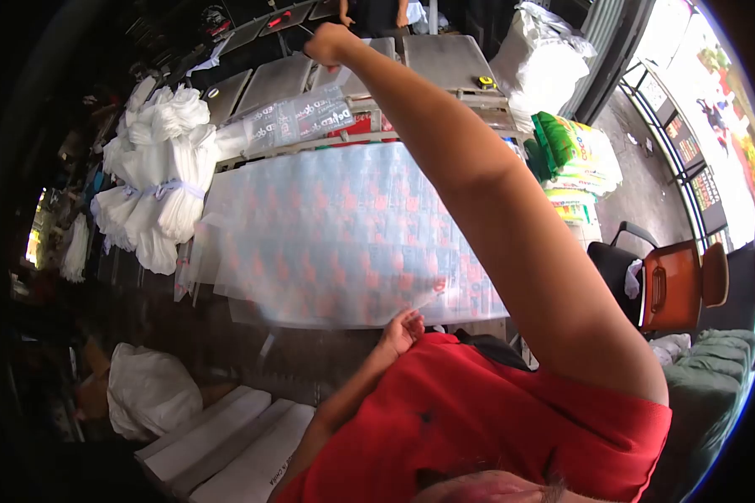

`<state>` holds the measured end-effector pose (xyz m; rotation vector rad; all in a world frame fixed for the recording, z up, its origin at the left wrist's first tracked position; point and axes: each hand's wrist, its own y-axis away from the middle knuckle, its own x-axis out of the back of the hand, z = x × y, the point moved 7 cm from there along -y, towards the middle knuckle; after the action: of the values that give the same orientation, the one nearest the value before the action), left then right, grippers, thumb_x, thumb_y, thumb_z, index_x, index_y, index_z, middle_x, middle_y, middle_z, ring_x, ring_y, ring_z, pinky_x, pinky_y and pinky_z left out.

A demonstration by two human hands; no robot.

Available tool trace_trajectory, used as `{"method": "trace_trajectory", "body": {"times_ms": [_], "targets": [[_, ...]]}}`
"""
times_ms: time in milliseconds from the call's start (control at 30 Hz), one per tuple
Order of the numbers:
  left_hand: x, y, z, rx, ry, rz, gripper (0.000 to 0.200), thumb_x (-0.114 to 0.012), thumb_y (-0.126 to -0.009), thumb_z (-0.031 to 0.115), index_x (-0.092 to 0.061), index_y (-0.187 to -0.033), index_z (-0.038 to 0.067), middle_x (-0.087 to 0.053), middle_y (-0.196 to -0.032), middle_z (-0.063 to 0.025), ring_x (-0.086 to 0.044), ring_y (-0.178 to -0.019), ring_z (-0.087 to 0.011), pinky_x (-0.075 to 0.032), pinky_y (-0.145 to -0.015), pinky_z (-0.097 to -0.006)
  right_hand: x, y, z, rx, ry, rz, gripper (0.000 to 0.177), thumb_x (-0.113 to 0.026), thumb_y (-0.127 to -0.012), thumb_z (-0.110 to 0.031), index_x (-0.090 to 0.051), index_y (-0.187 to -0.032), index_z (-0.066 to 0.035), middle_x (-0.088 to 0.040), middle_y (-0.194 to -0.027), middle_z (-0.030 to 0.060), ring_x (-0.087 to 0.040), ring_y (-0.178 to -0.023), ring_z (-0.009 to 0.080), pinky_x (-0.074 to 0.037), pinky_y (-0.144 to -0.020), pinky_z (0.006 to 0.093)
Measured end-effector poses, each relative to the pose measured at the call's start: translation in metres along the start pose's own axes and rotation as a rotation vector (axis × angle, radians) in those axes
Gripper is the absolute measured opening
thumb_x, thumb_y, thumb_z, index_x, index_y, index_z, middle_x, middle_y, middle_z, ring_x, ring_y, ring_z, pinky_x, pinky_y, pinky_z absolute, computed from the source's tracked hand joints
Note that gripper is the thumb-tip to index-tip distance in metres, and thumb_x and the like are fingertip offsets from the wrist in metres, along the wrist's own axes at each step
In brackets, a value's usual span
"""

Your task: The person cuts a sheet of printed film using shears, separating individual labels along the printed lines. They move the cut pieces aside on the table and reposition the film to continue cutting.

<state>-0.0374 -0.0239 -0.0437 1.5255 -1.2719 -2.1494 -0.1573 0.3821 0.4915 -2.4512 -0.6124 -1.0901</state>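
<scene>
A translucent plastic sheet lies spread across the table in front of me, with rows of red and blue print showing through it. My left hand is at its near edge, fingers curled together and pinching the sheet, which creases there. My right arm stretches far across the table. At its end, my right hand is closed above the far metal panels; what it holds, if anything, is hidden. Below that hand lies a printed clear plastic wrap.
White bundled sacks stand at the left. A yellow tape measure sits on a far panel. Green and white packs and an orange-backed chair are at the right. Another person's hand shows beyond the table.
</scene>
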Motion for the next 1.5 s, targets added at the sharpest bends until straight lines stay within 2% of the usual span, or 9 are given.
{"method": "trace_trajectory", "body": {"times_ms": [267, 400, 467, 567, 767, 900, 1100, 1267, 1500], "targets": [[0.054, 0.0, 0.025, -0.176, 0.095, 0.158, 0.018, -0.061, -0.086, 0.02, -0.063, -0.089, 0.003, -0.066, -0.08, -0.012, -0.064, -0.072, -0.0252, -0.055, -0.07, -0.039, 0.016, 0.0, -0.008, 0.086, 0.046, 0.05, 0.03, -0.049, -0.079, -0.02, -0.067, -0.085, 0.004, -0.068, -0.081, 0.0153, -0.068, -0.064, 0.0222, -0.055, -0.064, 0.034], [0.024, 0.007, 0.045, -0.166, 0.019, -0.013, 0.015, -0.059, -0.086, 0.014, -0.065, -0.093, 0.003, -0.068, -0.084, -0.0114, -0.066, -0.077, -0.0242, -0.055, -0.071, -0.0382, 0.009, 0.023, 0.013, 0.165, 0.146, -0.034, 0.033, -0.047, -0.08, -0.018, -0.066, -0.102, 0.0, -0.066, -0.074, 0.0148, -0.065, -0.058, 0.0224, -0.053, -0.061, 0.0325], [0.005, 0.016, 0.052, -0.164, -0.074, -0.066, 0.015, -0.059, -0.086, 0.014, -0.065, -0.094, 0.003, -0.069, -0.083, -0.0102, -0.066, -0.077, -0.0233, -0.055, -0.07, -0.037, 0.02, 0.103, 0.018, 0.473, -0.052, 0.169, 0.037, -0.056, -0.078, -0.031, -0.063, -0.101, -0.004, -0.063, -0.1, 0.0248, -0.059, -0.096, 0.0403, -0.047, -0.083, 0.0435], [0.004, 0.016, 0.057, -0.087, -0.189, 0.003, 0.013, -0.064, -0.084, 0.016, -0.065, -0.092, 0.006, -0.068, -0.079, -0.0092, -0.066, -0.073, -0.0205, -0.053, -0.067, -0.0336, -0.002, 0.218, 0.07, 0.198, -0.327, -0.109, 0.053, -0.052, -0.085, -0.019, -0.043, -0.135, -0.004, -0.064, -0.066, 0.0095, -0.055, -0.048, 0.0154, -0.046, -0.055, 0.0284], [0.039, 0.008, 0.064, 0.068, -0.337, 0.002, 0.01, -0.067, -0.083, 0.015, -0.063, -0.09, 0.009, -0.066, -0.077, -0.0053, -0.064, -0.072, -0.0181, -0.053, -0.067, -0.0333, -0.082, 0.461, 0.238, -0.448, -0.69, -0.059, 0.048, -0.053, -0.089, -0.01, -0.044, -0.135, -0.002, -0.048, -0.056, -0.0021, -0.04, -0.045, 0.0041, -0.035, -0.046, 0.0228], [0.033, 0.012, 0.058, 0.074, -0.261, -0.033, 0.013, -0.071, -0.082, 0.017, -0.062, -0.09, 0.011, -0.065, -0.086, -0.0017, -0.059, -0.079, -0.0149, -0.05, -0.071, -0.0303, -0.105, 0.568, 0.206, -0.762, -0.888, 0.026, 0.054, -0.057, -0.089, -0.015, -0.04, -0.139, -0.006, -0.048, -0.062, -0.0023, -0.042, -0.05, 0.0062, -0.034, -0.045, 0.023], [-0.009, 0.005, 0.044, 0.119, -0.272, -0.11, 0.014, -0.067, -0.085, 0.018, -0.064, -0.098, 0.012, -0.065, -0.09, -0.001, -0.058, -0.077, -0.0115, -0.05, -0.073, -0.0298, -0.131, 0.611, 0.132, -0.712, -1.15, -0.013, 0.055, -0.054, -0.093, -0.027, -0.035, -0.142, -0.011, -0.038, -0.063, -0.0057, -0.043, -0.057, 0.0063, -0.04, -0.053, 0.0224], [-0.019, -0.007, 0.044, 0.045, -0.397, -0.032, 0.015, -0.068, -0.084, 0.022, -0.062, -0.092, 0.011, -0.063, -0.086, -0.0005, -0.056, -0.071, -0.009, -0.048, -0.067, -0.0259, -0.173, 0.639, 0.149, -0.917, -1.016, -0.314, 0.048, -0.049, -0.096, -0.034, -0.04, -0.139, -0.014, -0.047, -0.064, -0.0029, -0.049, -0.053, 0.0086, -0.039, -0.05, 0.0233], [-0.052, -0.004, 0.041, -0.078, -0.36, -0.06, 0.017, -0.068, -0.085, 0.022, -0.062, -0.095, 0.01, -0.063, -0.085, -0.0001, -0.056, -0.072, -0.0089, -0.048, -0.067, -0.0248, -0.222, 0.6, 0.173, -0.723, -1.147, -0.362, 0.052, -0.045, -0.096, -0.044, -0.039, -0.137, -0.013, -0.047, -0.063, -0.0004, -0.048, -0.053, 0.0097, -0.039, -0.051, 0.0247]]}}
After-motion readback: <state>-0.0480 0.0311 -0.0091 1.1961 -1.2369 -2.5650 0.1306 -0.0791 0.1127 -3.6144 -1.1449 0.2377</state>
